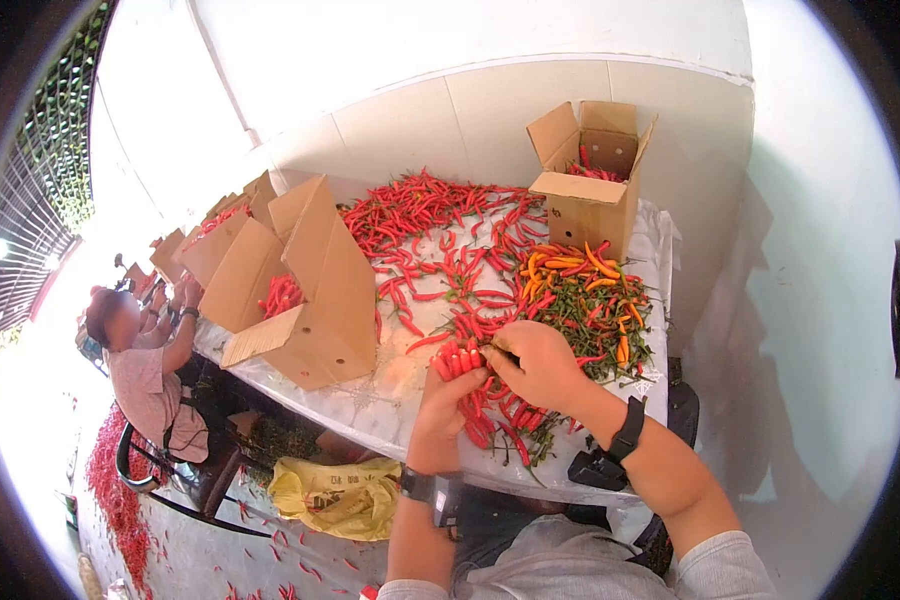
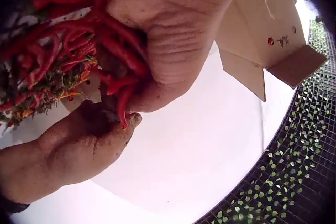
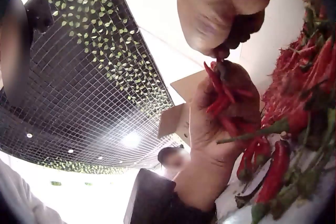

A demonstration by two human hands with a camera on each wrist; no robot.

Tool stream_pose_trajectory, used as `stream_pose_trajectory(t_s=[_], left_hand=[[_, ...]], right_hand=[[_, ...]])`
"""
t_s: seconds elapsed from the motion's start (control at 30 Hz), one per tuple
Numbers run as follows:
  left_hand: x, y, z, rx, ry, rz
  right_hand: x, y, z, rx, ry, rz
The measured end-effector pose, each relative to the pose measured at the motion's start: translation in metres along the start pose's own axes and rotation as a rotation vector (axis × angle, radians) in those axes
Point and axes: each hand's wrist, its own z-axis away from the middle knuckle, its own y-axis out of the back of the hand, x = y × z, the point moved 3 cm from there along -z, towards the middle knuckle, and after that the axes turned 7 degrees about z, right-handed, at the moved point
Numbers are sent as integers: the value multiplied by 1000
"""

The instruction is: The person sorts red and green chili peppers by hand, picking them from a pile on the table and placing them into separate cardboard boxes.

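My left hand (image 1: 448, 402) grips a bunch of red chilies (image 1: 458, 361) above the front of the table, their ends lined up toward the thumb side. In the left wrist view the held chilies (image 2: 122, 56) stick out past the palm. My right hand (image 1: 538, 368) pinches at the end of the bunch with thumb and forefinger, its other fingers curled; in the right wrist view this hand (image 3: 226, 14) hangs just over the left one (image 3: 223, 113). Loose red chilies (image 1: 515, 443) and green stems lie beneath both hands.
A large carton (image 1: 335, 300) with chilies stands left, a smaller carton (image 1: 595, 215) at the back right. Orange chilies and stems (image 1: 600, 300) are heaped at the right, red chilies (image 1: 420, 205) at the back. A seated person (image 1: 150, 370) and a yellow sack (image 1: 335, 495) are at the left.
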Motion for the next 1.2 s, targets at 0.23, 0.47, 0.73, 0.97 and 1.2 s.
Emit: stream_pose_trajectory(t_s=[0.23, 0.47, 0.73, 0.97, 1.2], left_hand=[[1, -5, -2, 29, -5, -2], [2, -10, -2, 34, -22, -1], [2, -8, -7, 59, -33, -68], [3, 0, 0, 73, -59, 4], [9, 10, -2, 221, -162, 154]], right_hand=[[-15, 8, -3, 93, 226, 329], [-17, 10, -3, 127, 265, 474], [-16, 9, -4, 197, 225, 529], [27, 41, -10, 328, -122, 649], [47, 33, -2, 225, -195, 756]])
